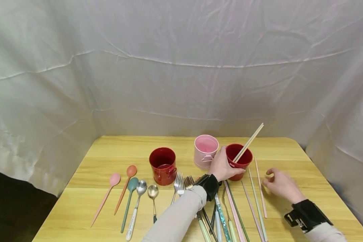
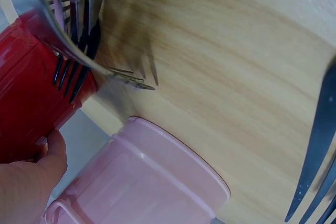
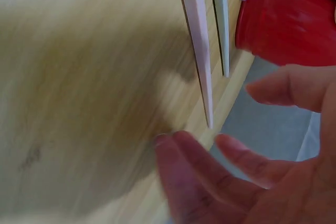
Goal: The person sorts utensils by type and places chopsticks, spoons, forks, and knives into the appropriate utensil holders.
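Note:
My left hand [image 1: 222, 167] holds the right-hand red bucket [image 1: 236, 175] by its side, the thumb across its front. Two pale chopsticks [image 1: 250, 141] lean out of that bucket. In the left wrist view, a fingertip presses the red wall [image 2: 31, 87], and the pink bucket [image 2: 152, 177] stands beside it. My right hand [image 1: 282, 184] hovers over the table at the right, its fingers loosely bent and apart, holding nothing. Nearest to it lies a pale pink chopstick [image 3: 198, 40], with a light green chopstick [image 3: 220, 19] beyond it. The left forearm hides part of the cutlery.
Another red bucket [image 1: 163, 168] stands left of the pink one. Several spoons, among them a teal spoon [image 1: 130, 196], lie at the left. Forks [image 1: 178, 183], further cutlery handles [image 1: 220, 215] and chopsticks spread across the front. A grey curtain [image 1: 181, 84] hangs behind the table.

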`<state>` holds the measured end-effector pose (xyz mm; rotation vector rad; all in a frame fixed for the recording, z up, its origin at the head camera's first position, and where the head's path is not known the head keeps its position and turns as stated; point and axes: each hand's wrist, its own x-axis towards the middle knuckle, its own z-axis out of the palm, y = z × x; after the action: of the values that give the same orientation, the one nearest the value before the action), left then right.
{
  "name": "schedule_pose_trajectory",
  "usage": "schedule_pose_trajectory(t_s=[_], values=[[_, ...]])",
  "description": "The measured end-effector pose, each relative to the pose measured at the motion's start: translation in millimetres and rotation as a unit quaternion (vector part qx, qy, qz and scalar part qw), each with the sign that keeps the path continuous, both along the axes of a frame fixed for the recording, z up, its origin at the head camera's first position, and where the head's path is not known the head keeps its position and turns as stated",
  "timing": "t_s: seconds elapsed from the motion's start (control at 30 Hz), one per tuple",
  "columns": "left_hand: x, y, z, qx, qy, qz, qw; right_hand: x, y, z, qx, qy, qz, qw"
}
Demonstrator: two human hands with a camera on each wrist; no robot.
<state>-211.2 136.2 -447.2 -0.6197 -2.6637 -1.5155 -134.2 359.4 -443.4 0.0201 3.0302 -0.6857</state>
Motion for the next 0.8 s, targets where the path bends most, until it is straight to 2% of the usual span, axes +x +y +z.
schedule_pose_trajectory(t_s=[0.13, 0.5, 0.8], values=[[0.4, 0, -0.2, -0.001, -0.001, 0.001, 1.0, 0.6, -6, 1.3, 0.03, -0.035, -0.001, 0.999], [-0.1, 0, -0.3, -0.006, -0.007, 0.003, 1.0, -3.6, -21, -15.2, 0.05, -0.038, -0.037, 0.997], [-1.0, 1, -1.9, -0.007, 0.005, 0.003, 1.0, 1.5, -23, -12.4, 0.063, -0.05, -0.045, 0.996]])
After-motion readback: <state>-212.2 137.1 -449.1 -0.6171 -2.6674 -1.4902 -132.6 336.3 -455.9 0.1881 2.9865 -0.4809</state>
